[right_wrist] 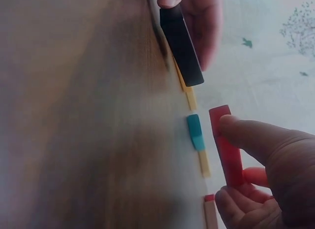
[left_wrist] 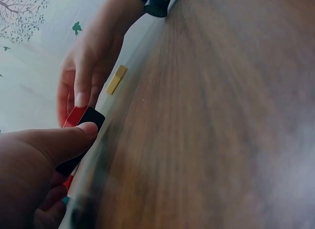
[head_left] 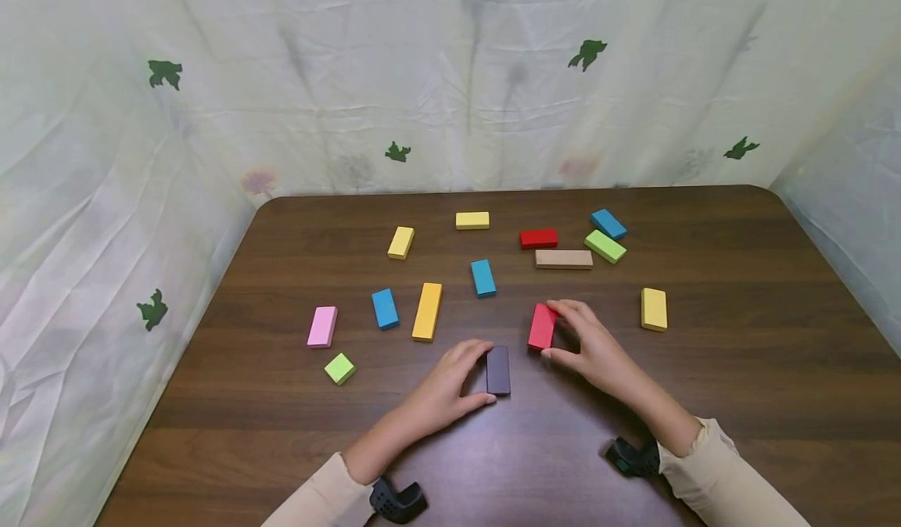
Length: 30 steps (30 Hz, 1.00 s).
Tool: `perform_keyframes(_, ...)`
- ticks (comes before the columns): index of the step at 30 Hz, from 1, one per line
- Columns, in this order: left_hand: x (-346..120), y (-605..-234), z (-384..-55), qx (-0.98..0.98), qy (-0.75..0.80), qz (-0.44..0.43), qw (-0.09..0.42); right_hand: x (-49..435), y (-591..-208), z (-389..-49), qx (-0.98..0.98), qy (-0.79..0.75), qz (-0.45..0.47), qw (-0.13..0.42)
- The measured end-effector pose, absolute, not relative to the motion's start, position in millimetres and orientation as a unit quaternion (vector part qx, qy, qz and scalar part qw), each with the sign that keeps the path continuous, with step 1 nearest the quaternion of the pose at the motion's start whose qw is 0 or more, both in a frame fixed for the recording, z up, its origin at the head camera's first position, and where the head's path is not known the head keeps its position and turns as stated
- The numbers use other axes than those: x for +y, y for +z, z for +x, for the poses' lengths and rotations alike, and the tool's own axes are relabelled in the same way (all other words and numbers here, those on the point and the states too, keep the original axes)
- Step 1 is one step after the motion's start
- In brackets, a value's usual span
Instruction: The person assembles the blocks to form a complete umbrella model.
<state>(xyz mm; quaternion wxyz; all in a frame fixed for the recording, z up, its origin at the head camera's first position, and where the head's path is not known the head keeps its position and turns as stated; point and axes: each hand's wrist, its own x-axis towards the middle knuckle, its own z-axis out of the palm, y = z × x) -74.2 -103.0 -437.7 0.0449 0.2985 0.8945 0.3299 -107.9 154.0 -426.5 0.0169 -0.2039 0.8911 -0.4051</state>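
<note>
Near the table's front, my left hand [head_left: 445, 386] grips a dark purple block [head_left: 498, 371] by its two ends, thumb at the near end and fingers at the far end. The same block looks almost black in the right wrist view [right_wrist: 181, 47]. To its right and a little farther off, my right hand [head_left: 590, 349] pinches a red block [head_left: 541, 327] between thumb and fingers. A gap separates the two held blocks. In the right wrist view the thumb presses the red block's face [right_wrist: 226, 150]. Part of each hand's fingers is hidden behind its block.
Several loose blocks lie about the brown table [head_left: 232, 386]: an orange one [head_left: 427, 313], a blue one [head_left: 482, 278] and a pink one [head_left: 322, 327]. Behind the right hand sit a tan block [head_left: 563, 259] and another red block [head_left: 538, 238]. A yellow block [head_left: 653, 310] lies right.
</note>
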Motion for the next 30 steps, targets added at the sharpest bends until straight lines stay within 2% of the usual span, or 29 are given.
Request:
perform_keyframes(14,-92,-440,-73,0.899,0.302,0.310,0.069,135,-437,-130,0.878,-0.419,-0.230,0.015)
perform_keyframes(24,-91,-441,-72,0.904,0.285,0.310,0.067,128,-442,-136,0.875,-0.409,-0.260,0.010)
perform_keyframes(30,-91,-442,-73,0.901,0.291,0.318,0.048,126,-442,-138,0.874,-0.407,-0.266,0.020)
